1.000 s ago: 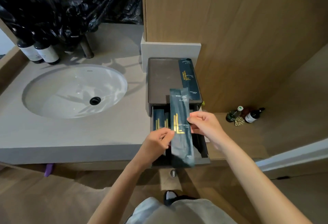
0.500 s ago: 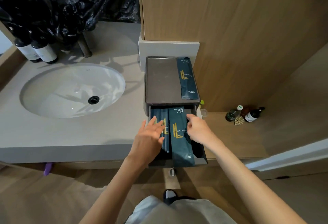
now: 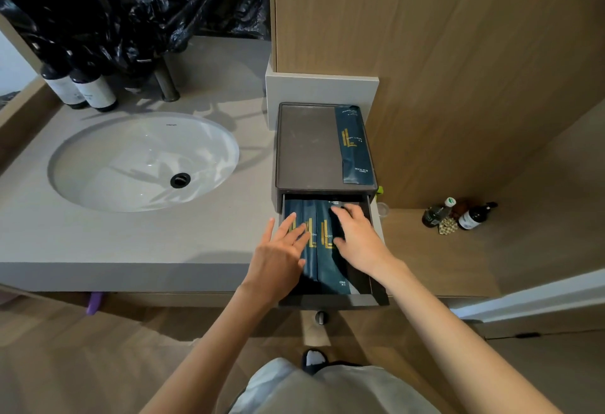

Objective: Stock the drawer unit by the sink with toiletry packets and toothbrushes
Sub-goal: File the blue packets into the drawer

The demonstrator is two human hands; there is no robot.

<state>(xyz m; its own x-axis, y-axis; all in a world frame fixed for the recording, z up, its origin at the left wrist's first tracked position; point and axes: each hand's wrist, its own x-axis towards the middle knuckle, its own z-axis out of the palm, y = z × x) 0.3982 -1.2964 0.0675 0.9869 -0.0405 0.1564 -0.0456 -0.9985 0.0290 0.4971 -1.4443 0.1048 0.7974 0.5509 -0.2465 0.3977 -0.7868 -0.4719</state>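
Note:
A dark grey drawer unit (image 3: 307,148) stands on the counter right of the sink, with its drawer (image 3: 330,300) pulled out toward me. Dark blue packets with gold print (image 3: 329,266) lie side by side in the drawer. My left hand (image 3: 281,256) rests flat on the left packet, fingers spread. My right hand (image 3: 357,236) presses on the right packet, fingers bent down onto it. Another dark blue dental-kit packet (image 3: 355,145) lies along the right edge of the unit's top.
A white oval sink (image 3: 144,159) sits to the left, with dark bottles (image 3: 82,89) and a tap (image 3: 167,82) behind it under black plastic sheeting. A wooden panel rises behind the unit. Small bottles (image 3: 458,215) stand on the lower ledge at right.
One second ago both hands held a packet upright above the drawer. It now lies flat in the drawer, and both hands press down on the packets.

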